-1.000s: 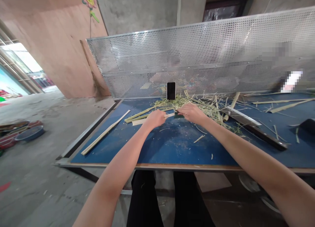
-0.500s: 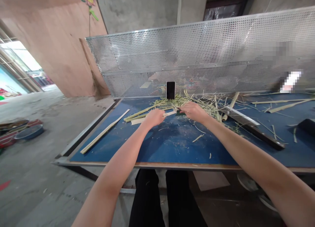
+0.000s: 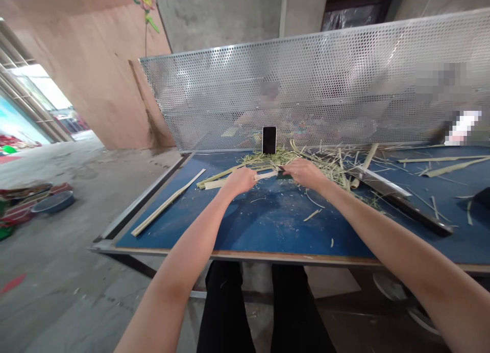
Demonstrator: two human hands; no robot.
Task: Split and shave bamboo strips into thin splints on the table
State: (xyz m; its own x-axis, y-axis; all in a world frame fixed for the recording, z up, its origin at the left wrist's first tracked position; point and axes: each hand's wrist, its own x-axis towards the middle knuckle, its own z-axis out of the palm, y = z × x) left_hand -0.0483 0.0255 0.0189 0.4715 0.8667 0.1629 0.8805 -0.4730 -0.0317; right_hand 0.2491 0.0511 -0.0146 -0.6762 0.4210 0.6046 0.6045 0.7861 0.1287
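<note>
My left hand point(image 3: 242, 181) is closed around a pale bamboo strip point(image 3: 266, 175), which runs from it toward my right hand over the blue tabletop. My right hand point(image 3: 304, 172) grips a small dark blade point(image 3: 284, 174) that meets the far end of the strip. My fingers hide most of the tool. Just beyond both hands lies a pile of thin green shavings point(image 3: 325, 164). More split bamboo pieces point(image 3: 220, 181) lie beside my left hand.
A large knife point(image 3: 406, 202) lies right of my right forearm. A phone point(image 3: 269, 140) stands against the perforated metal panel point(image 3: 229, 87) at the back. One long bamboo strip point(image 3: 168, 203) lies at the left. The table's metal edge point(image 3: 245, 256) runs in front of my legs.
The whole scene has shifted slightly right in view. Both hands keep nearly the same grip and place over the table, with the strip and blade still between them.
</note>
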